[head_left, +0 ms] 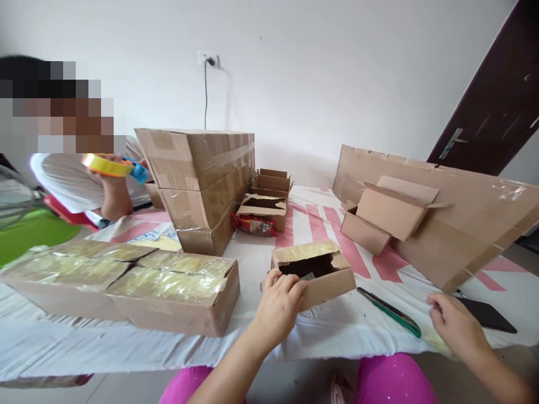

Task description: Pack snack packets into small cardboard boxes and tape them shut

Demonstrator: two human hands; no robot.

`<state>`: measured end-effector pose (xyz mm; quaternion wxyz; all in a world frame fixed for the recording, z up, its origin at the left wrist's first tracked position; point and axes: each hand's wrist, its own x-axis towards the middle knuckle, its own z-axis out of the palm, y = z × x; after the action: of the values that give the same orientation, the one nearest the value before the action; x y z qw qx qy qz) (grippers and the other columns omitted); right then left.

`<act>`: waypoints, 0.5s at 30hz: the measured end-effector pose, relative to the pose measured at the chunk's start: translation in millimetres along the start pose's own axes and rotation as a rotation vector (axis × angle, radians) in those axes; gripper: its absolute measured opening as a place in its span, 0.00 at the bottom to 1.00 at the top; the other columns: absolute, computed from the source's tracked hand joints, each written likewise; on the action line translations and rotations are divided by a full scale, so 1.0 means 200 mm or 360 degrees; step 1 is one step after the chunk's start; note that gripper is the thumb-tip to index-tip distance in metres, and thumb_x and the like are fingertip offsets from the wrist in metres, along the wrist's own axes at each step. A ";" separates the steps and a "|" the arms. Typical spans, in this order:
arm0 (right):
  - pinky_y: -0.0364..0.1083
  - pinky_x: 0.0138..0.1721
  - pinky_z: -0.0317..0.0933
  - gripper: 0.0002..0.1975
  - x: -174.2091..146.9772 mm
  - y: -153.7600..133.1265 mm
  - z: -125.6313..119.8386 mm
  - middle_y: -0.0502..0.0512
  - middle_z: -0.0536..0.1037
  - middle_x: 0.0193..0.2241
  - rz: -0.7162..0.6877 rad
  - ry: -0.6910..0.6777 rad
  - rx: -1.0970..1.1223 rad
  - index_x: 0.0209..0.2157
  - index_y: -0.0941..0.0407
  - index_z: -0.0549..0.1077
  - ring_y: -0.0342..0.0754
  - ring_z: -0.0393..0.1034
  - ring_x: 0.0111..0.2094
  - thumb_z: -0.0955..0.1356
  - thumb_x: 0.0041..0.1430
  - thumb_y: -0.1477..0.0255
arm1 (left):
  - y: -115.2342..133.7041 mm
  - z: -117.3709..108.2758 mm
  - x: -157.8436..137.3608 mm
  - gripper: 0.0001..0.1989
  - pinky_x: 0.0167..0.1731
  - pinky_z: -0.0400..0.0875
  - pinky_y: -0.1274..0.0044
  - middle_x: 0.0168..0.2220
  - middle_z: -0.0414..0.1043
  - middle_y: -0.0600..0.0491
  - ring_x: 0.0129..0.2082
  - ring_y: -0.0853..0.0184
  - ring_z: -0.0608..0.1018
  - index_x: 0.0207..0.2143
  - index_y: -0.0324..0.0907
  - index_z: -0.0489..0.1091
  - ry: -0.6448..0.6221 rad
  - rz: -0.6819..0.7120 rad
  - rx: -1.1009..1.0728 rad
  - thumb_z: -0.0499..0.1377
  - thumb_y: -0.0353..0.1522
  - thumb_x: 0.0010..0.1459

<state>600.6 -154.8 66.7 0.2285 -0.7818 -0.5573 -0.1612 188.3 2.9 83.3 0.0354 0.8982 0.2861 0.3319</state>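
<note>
a worker's left hand (280, 300) grips the near left edge of a small brown carton (326, 292) at a table spread with a white-and-pink cloth (328, 336), its fingers bent over the rim beside a dark, ragged opening in the top. the carton sits on the cloth in front of the worker, between two tape-topped boxes (168, 306) to the left and a green-handled cutter (396, 317) to the right. the right hand (458, 325) hangs well apart from the carton, near a dark flat object (488, 315), its fingers curled; whether they hold anything cannot be told from this angle. the step in hand appears to be steadying or checking the opened carton, whose contents are mostly lost in shadow. the next move, by this view, calls for a steady left grip and a free right hand clear of the cutter, since the torn cardboard looks likely to bend under pressure. behind, a stack of taped cartons (206, 185) rises beside opened boxes (265, 209) and a red packet (255, 225), while a co-worker's hand (113, 186) is at a yellow-and-blue roll of tape (107, 165).
</note>
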 end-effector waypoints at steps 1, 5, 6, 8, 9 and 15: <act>0.53 0.36 0.65 0.09 0.07 -0.09 -0.01 0.56 0.77 0.30 0.0009 -0.0051 0.0114 0.30 0.51 0.68 0.55 0.73 0.33 0.59 0.53 0.65 | 0.02 0.00 -0.01 0.13 0.53 0.58 0.59 0.40 0.73 0.50 0.40 0.61 0.75 0.45 0.43 0.69 -0.0029 0.0003 0.0022 0.53 0.24 0.60; 0.49 0.36 0.68 0.12 0.24 -0.46 -0.08 0.57 0.79 0.35 -0.0224 -0.0224 0.0499 0.37 0.52 0.71 0.52 0.74 0.37 0.60 0.61 0.62 | 0.09 -0.04 -0.05 0.16 0.54 0.59 0.60 0.37 0.73 0.52 0.38 0.62 0.75 0.47 0.44 0.69 -0.0192 0.0000 0.0031 0.55 0.23 0.56; 0.49 0.38 0.68 0.12 0.25 -0.57 -0.11 0.56 0.79 0.35 -0.0352 -0.0236 0.0557 0.37 0.53 0.72 0.51 0.73 0.38 0.60 0.63 0.63 | 0.10 -0.05 -0.06 0.16 0.54 0.59 0.60 0.35 0.73 0.53 0.37 0.63 0.75 0.45 0.45 0.70 -0.0253 -0.0001 0.0045 0.56 0.23 0.55; 0.47 0.42 0.68 0.12 0.21 -0.77 -0.14 0.56 0.79 0.36 -0.0667 -0.0350 0.0698 0.38 0.53 0.72 0.49 0.73 0.39 0.59 0.65 0.66 | 0.13 -0.07 -0.08 0.13 0.57 0.57 0.59 0.34 0.72 0.53 0.38 0.62 0.75 0.39 0.45 0.72 -0.0334 -0.0032 0.0090 0.57 0.22 0.54; 0.47 0.44 0.68 0.12 0.18 -0.86 -0.15 0.56 0.79 0.39 -0.0843 -0.0465 0.0764 0.41 0.53 0.73 0.48 0.73 0.41 0.59 0.66 0.68 | 0.13 -0.07 -0.08 0.11 0.59 0.54 0.57 0.36 0.73 0.52 0.41 0.61 0.75 0.37 0.45 0.72 -0.0342 -0.0049 0.0108 0.58 0.23 0.53; 0.58 0.57 0.60 0.20 0.09 -1.21 -0.03 0.63 0.72 0.55 -0.1051 -0.0802 0.0425 0.56 0.57 0.68 0.57 0.65 0.56 0.60 0.66 0.66 | 0.14 -0.09 -0.09 0.07 0.63 0.36 0.47 0.61 0.60 0.41 0.63 0.51 0.63 0.36 0.44 0.72 -0.0364 -0.0095 0.0078 0.60 0.26 0.55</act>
<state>377.8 -76.9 124.1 0.1204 -0.5401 -0.8318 0.0438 179.9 -32.0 93.5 0.0557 0.9219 0.3147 0.2189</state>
